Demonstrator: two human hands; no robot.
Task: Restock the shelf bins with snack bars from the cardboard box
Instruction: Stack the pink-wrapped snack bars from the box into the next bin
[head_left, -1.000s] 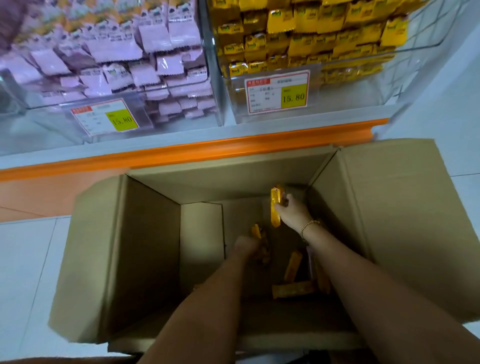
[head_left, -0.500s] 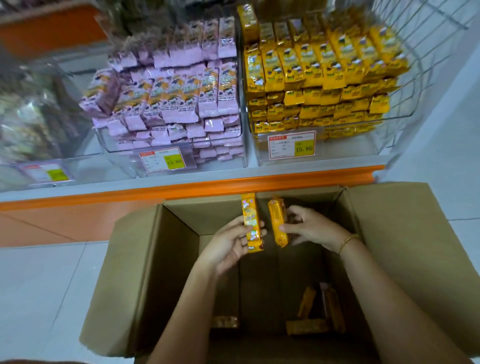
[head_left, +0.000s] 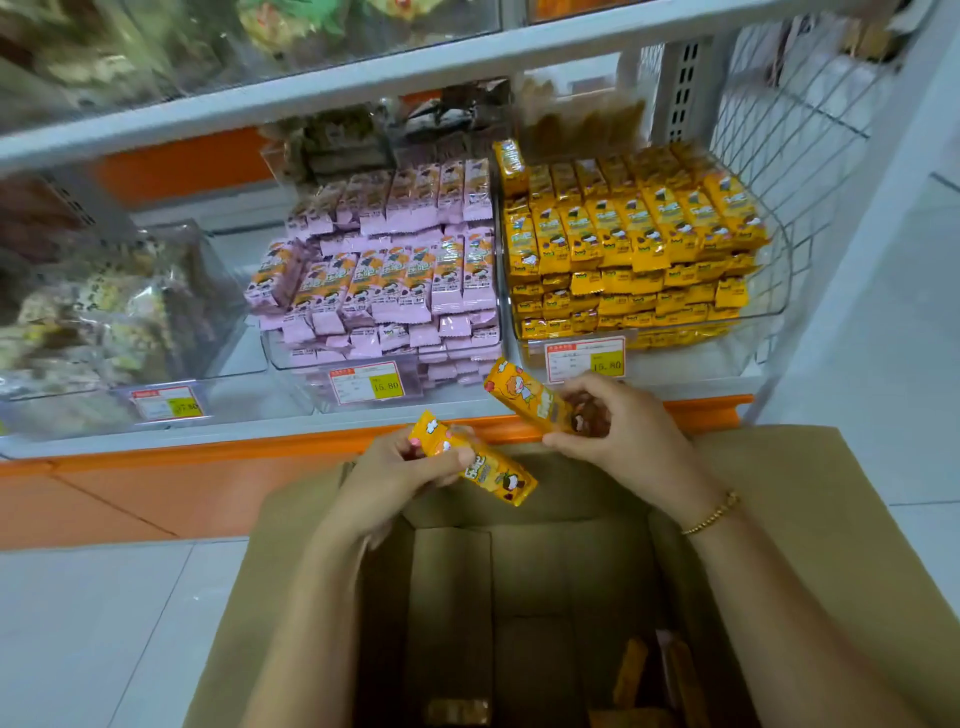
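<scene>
My left hand (head_left: 395, 467) grips a yellow snack bar (head_left: 493, 473) above the open cardboard box (head_left: 810, 545). My right hand (head_left: 618, 431) holds a second yellow bar (head_left: 524, 392), tilted up toward the shelf. Both bars hover near the box's far edge, below the clear bin of yellow bars (head_left: 628, 239) on the right of the shelf. A few more yellow bars (head_left: 634, 680) lie at the bottom of the box.
A clear bin of pink bars (head_left: 384, 270) stands left of the yellow one, with price tags (head_left: 366, 384) in front. Bagged snacks (head_left: 104, 312) fill the far-left bin. An orange shelf edge (head_left: 260, 441) runs across. A wire basket side (head_left: 789, 135) rises at right.
Both hands came up out of the box, each with a yellow bar, and rose toward the shelf. The view tilted up, showing more of the shelf.
</scene>
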